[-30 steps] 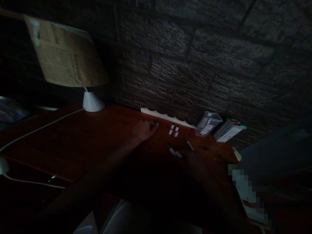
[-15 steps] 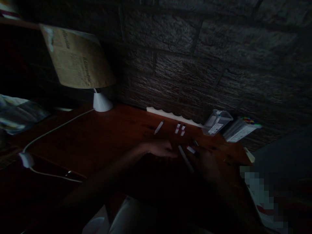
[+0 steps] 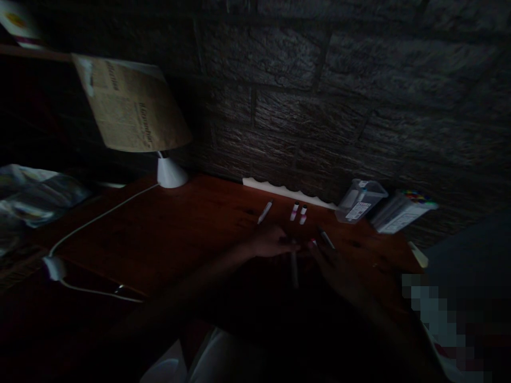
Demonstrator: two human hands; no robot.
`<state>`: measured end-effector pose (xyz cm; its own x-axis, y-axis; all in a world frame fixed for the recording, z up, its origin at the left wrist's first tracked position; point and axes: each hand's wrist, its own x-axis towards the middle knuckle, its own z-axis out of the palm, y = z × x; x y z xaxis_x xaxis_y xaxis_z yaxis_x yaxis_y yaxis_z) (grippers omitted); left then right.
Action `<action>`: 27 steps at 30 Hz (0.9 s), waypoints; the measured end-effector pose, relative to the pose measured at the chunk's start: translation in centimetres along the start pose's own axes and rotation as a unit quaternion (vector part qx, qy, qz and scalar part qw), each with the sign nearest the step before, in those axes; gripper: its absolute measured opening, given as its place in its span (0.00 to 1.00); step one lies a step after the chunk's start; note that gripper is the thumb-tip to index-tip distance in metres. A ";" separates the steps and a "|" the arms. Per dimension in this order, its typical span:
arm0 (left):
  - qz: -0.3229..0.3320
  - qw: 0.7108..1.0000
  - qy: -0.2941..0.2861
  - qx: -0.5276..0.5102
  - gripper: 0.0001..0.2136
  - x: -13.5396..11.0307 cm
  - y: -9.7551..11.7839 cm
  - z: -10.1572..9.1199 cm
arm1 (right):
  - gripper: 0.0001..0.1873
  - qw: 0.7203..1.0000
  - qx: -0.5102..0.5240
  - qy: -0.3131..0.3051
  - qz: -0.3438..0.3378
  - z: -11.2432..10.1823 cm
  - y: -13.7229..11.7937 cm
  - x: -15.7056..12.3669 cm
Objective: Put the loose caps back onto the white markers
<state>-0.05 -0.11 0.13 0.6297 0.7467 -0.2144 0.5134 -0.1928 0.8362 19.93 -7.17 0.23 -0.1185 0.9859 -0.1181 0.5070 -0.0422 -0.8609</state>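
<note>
My left hand point(image 3: 275, 243) is over the wooden desk, thumb and fingers drawn together at the top end of a slim grey pen point(image 3: 294, 270) that points towards me. Close by on the right, my right hand point(image 3: 331, 266) has its fingertips at a short white tube point(image 3: 313, 242) with a pinkish end, mostly covered by the fingers. Another slim pen point(image 3: 326, 238) lies just beyond the right hand. Beyond the left hand lies a white pen point(image 3: 265, 211). Two short white-and-pink tubes with black ends, one point(image 3: 294, 211) beside the other point(image 3: 303, 214), lie further back. Dim light hides finger detail.
A lamp point(image 3: 171, 173) with a papered shade stands at the back left, its cord point(image 3: 104, 210) running over the desk point(image 3: 191, 218). At the back right are a clear plastic box point(image 3: 361, 202) and a box of coloured pens point(image 3: 403, 213). A white scalloped strip point(image 3: 287, 192) lines the stone wall.
The grey pen between my hands has turned to point more straight towards me, its top end now at my left fingers. My right hand has moved in closer to the left, covering more of the short tube.
</note>
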 end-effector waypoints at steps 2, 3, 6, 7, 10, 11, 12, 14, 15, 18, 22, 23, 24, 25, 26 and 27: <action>-0.013 0.999 0.018 0.036 0.24 0.0 0.1 0.1 | 0.27 0.998 0.053 -0.010 0.025 0.0 0.2 0.1; -0.016 0.998 0.026 0.059 0.24 0.0 0.2 0.1 | 0.28 0.996 0.085 -0.019 0.037 -0.1 0.2 0.2; 0.007 0.989 0.055 0.135 0.21 0.0 0.3 0.3 | 0.30 0.987 0.147 -0.019 0.068 -0.4 0.2 0.2; 0.024 0.985 0.067 0.155 0.19 0.0 0.3 0.5 | 0.29 0.987 0.146 -0.001 0.074 -0.6 0.1 0.2; 0.086 0.977 0.094 0.170 0.13 0.1 0.4 1.0 | 0.24 0.988 0.114 0.082 0.062 -1.6 -0.1 0.1; 0.108 0.977 0.094 0.155 0.13 0.1 0.5 1.2 | 0.23 0.987 0.116 0.098 0.050 -1.9 0.0 0.2; 0.128 0.979 0.088 0.134 0.12 0.2 0.5 1.3 | 0.23 0.985 0.129 0.108 0.038 -2.1 0.2 0.2; 0.154 0.984 0.064 0.070 0.13 0.2 0.8 1.5 | 0.24 0.976 0.179 0.124 0.019 -2.5 0.7 0.5; 0.157 0.986 0.049 0.029 0.14 0.1 0.9 1.6 | 0.24 0.969 0.209 0.133 0.009 -2.6 0.9 0.6; 0.123 0.985 -0.004 -0.119 0.15 0.0 1.3 1.5 | 0.22 0.942 0.292 0.162 -0.020 -2.7 1.2 0.9; 0.072 0.972 -0.054 -0.215 0.16 -0.1 1.6 1.2 | 0.19 0.922 0.336 0.185 -0.047 -3.0 0.7 0.9; 0.068 0.972 -0.058 -0.218 0.16 -0.1 1.7 1.1 | 0.18 0.922 0.334 0.188 -0.056 -3.0 0.6 0.8; 0.066 0.972 -0.060 -0.217 0.16 -0.1 1.7 1.2 | 0.18 0.923 0.328 0.189 -0.064 -3.0 0.5 0.8; 0.066 0.973 -0.060 -0.212 0.15 -0.1 1.7 1.2 | 0.17 0.926 0.319 0.186 -0.070 -3.0 0.4 0.7; 0.068 0.974 -0.061 -0.205 0.15 -0.2 1.8 1.2 | 0.17 0.931 0.308 0.179 -0.076 -3.0 0.3 0.7; 0.070 0.976 -0.061 -0.196 0.15 -0.2 1.8 1.3 | 0.17 0.938 0.291 0.169 -0.080 -2.9 0.2 0.7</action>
<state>1.50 -1.37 0.99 0.7551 0.6441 -0.1222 0.1688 -0.0109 0.9856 22.46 -6.06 1.40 0.1738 0.9781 0.1147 -0.0585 0.1265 -0.9902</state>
